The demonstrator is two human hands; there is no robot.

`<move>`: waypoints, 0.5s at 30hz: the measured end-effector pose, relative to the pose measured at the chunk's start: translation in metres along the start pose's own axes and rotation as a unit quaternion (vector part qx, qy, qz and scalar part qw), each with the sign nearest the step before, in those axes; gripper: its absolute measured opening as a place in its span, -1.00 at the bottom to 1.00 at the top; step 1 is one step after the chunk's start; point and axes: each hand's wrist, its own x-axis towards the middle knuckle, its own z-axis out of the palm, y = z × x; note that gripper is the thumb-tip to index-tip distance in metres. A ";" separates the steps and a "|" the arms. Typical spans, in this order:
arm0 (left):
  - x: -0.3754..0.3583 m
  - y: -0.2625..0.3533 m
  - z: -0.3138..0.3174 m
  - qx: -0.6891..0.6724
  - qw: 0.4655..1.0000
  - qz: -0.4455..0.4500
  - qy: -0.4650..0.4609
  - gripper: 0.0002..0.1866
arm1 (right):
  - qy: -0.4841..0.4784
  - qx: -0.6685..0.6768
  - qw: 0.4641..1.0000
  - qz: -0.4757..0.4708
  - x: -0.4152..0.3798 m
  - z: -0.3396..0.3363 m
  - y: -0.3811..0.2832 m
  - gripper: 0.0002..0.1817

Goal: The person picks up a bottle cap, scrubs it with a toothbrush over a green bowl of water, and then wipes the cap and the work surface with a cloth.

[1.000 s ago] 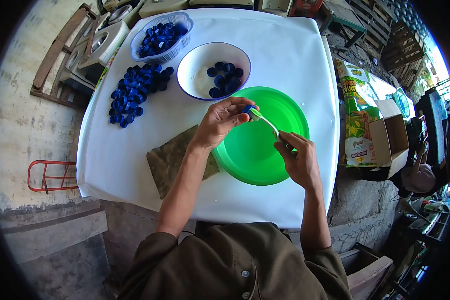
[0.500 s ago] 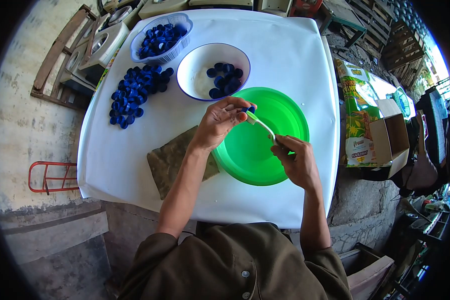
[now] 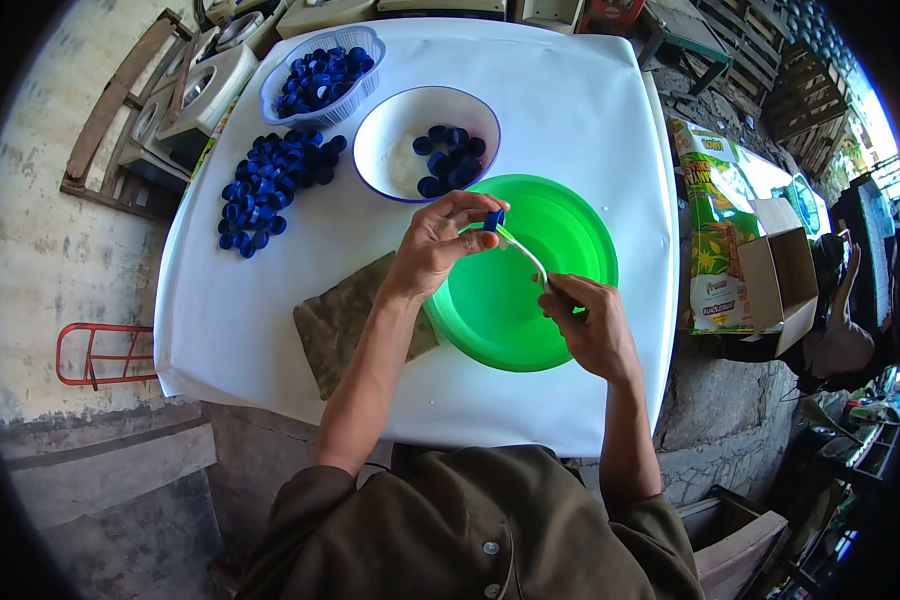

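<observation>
Above the left rim of a green basin [image 3: 510,320], my left hand [image 3: 440,245] pinches a blue bottle cap [image 3: 493,220] between thumb and fingers. My right hand [image 3: 592,320] is closed round the handle of a white and green toothbrush [image 3: 532,257], held over the basin. The brush head meets the cap, its bristles partly hidden there. Behind the basin stands a white bowl [image 3: 385,145] with a blue rim, several blue caps [image 3: 457,165] lying in its right side.
A heap of blue caps [image 3: 260,190] lies on the white-covered table [image 3: 570,90] at left. Behind it is a pale blue basket [image 3: 355,100] of caps. A folded brown cloth [image 3: 340,325] lies beside my left forearm. An open cardboard box [image 3: 780,280] stands off the right edge.
The cap has turned in my left fingers and now stands more upright. The toothbrush head has shifted slightly against it, and my right hand has moved a little.
</observation>
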 end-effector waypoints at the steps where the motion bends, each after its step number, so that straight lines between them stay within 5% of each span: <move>1: 0.000 0.000 0.000 -0.002 1.000 0.005 -0.003 -0.63 | 0.002 0.011 1.000 -0.006 0.001 -0.002 0.006 -0.76; 4: 0.001 0.001 0.002 -0.023 1.000 0.001 0.003 -0.61 | 0.002 0.000 0.998 0.063 0.005 -0.008 0.000 -0.77; 9: 0.000 0.002 0.004 -0.012 0.999 -0.018 0.026 -0.64 | 0.015 -0.006 1.000 -0.006 0.001 -0.002 0.003 -0.78; 12: 0.000 0.001 0.002 0.006 0.999 -0.031 0.035 -0.68 | 0.024 -0.028 0.998 0.060 0.004 -0.009 -0.010 -0.77; 15: 0.004 0.003 0.008 0.007 0.999 -0.041 0.035 -0.71 | 0.063 -0.061 0.996 -0.034 0.003 0.005 -0.010 -0.77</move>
